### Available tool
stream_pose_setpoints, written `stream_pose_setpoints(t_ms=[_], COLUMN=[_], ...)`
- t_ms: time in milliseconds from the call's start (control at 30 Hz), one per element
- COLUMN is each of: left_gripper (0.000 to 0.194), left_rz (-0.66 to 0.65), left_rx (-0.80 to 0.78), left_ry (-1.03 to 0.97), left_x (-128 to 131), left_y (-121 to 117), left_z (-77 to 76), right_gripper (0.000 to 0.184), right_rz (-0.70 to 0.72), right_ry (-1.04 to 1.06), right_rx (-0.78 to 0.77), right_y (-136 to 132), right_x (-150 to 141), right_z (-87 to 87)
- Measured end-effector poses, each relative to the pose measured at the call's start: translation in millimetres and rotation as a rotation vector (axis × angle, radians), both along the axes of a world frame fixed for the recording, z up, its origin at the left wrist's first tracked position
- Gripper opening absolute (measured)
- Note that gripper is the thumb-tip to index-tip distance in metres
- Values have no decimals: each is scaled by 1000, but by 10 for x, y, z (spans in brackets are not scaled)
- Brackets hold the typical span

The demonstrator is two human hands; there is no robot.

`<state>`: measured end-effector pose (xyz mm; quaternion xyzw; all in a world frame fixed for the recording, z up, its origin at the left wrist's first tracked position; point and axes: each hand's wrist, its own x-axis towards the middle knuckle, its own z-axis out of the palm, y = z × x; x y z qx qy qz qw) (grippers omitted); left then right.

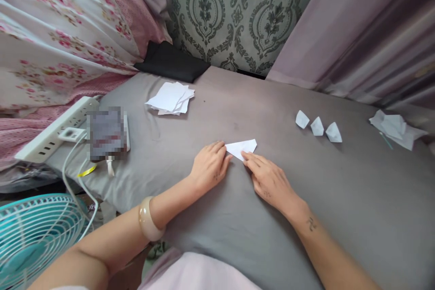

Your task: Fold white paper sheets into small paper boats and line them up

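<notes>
A small folded piece of white paper [249, 146] lies on the grey cloth surface [238, 113] in front of me, wide at its right end and narrowing to the left. My left hand [210, 163] presses the narrow left end, its fingers closed over that corner. At the lower right edge, the fingertips of my right hand [270, 179] are closed on the paper and press it down. My fingers hide parts of both edges. Farther right stand three small folded paper shapes [317, 127] in a slanting row.
Loose white paper sheets [170, 98] are stacked at the back left. A white power strip [50, 133] and a blurred-out device [107, 133] with cables are on the left. A teal fan [37, 240] stands below. Crumpled white paper [396, 128] lies far right; black cloth [173, 61] lies behind.
</notes>
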<state>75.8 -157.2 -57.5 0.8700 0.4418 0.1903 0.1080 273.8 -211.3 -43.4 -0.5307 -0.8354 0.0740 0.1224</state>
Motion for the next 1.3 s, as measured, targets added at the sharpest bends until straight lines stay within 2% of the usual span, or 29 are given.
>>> stream_pose_setpoints(t_ms=[133,200,400,533,667,833,1000,1100,1133,1200,1300], left_gripper=[18,15,16,12,9,10,9,18,21,24,19], left_rz=[236,294,339,318,221,-41,-208,-264,-272,-286,-323], left_rx=[-223,-313,-404,-433,-384,-307,-376,-427,-439,-457,-464], left_ry=[-178,-216,-238,-225,-273,-281,-210,-140,-122,-97,-87], left_x=[31,65,141,155,149,146,128,144,156,179,199], left_y=[232,295,314,317,418,705,899,926,929,936,954], left_z=[29,34,55,94,96,40,11,26,33,40,28], right_gripper=[45,46,48,47,41,27,27,22,23,37,56], right_rz=[-20,-30,-47,-53,-82,-209,-259,-270,-288,-342,-386], right_ry=[-14,-11,6,27,45,42,192,273,277,274,288], right_rx=[-5,0,-6,-3,21,85,39,22,30,45,18], right_y=[-9,-12,-18,-20,-28,53,258,347,367,395,425], right_x=[-31,-39,-40,-41,-108,-253,-193,-85,-51,11,84], right_z=[8,0,-10,-13,-23,-18,-66,-101,-107,-113,-127])
